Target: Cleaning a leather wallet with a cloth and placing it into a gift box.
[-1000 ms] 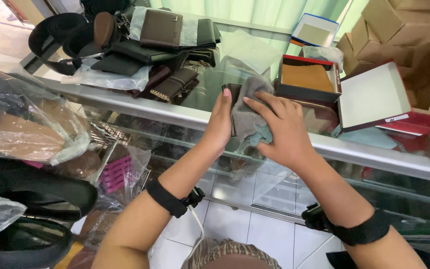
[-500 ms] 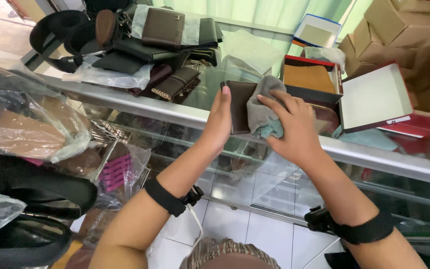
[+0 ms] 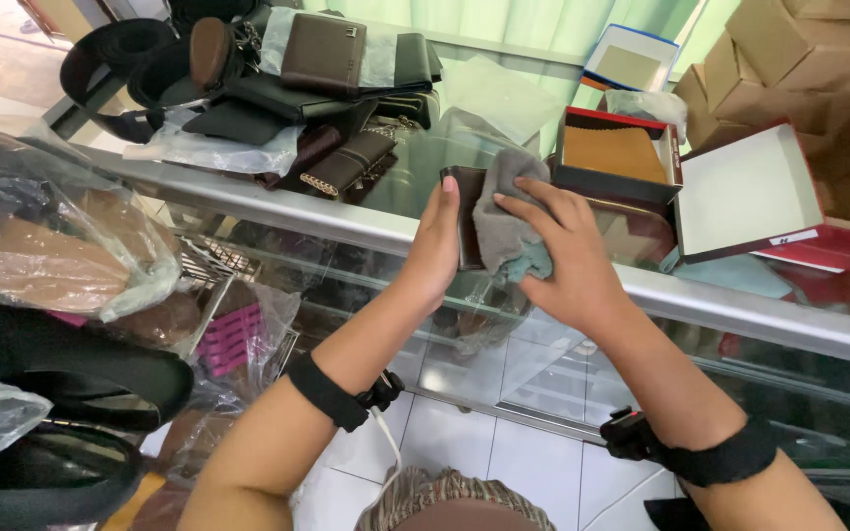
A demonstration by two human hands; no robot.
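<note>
My left hand grips a dark brown wallet by its left edge and holds it upright above the front rim of a glass counter. My right hand presses a grey cloth flat against the wallet's face, fingers spread over it. The cloth hides most of the wallet. Both wrists wear black bands.
A pile of dark wallets, pouches and belts lies on the counter at the back left. An open red box and its white-lined lid sit to the right, cardboard boxes behind. Plastic-wrapped bags hang at the left.
My right hand has slid the grey cloth across the wallet's face, from its middle toward the right and lower part. My left hand keeps the same hold.
</note>
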